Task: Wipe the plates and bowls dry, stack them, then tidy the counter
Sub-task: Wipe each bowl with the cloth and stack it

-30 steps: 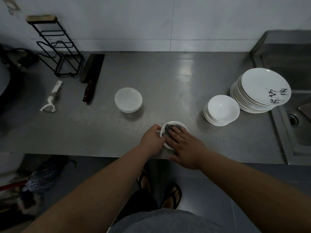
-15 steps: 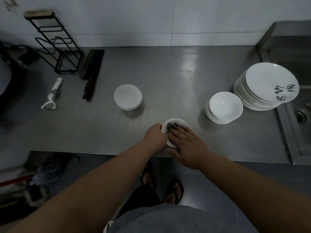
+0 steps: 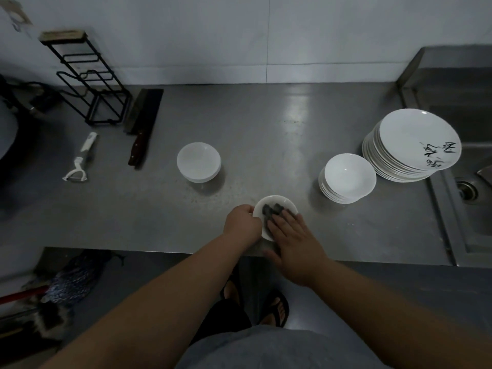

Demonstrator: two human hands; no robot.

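While left hand (image 3: 243, 222) grips small bowl (image 3: 282, 204) by the rim (fingertips hidden), right hand (image 3: 294, 243) flat, pressing dark cloth (image 3: 272, 209) inside

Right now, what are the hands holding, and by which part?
The left hand grips the small white bowl by its left rim. The right hand presses a dark cloth into it with flat fingers.

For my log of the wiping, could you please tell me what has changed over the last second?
The right hand has slid its flat fingers slightly back toward the person over the dark grey cloth inside the small white ceramic bowl. The left hand keeps its grip on the rim; nothing else moved.
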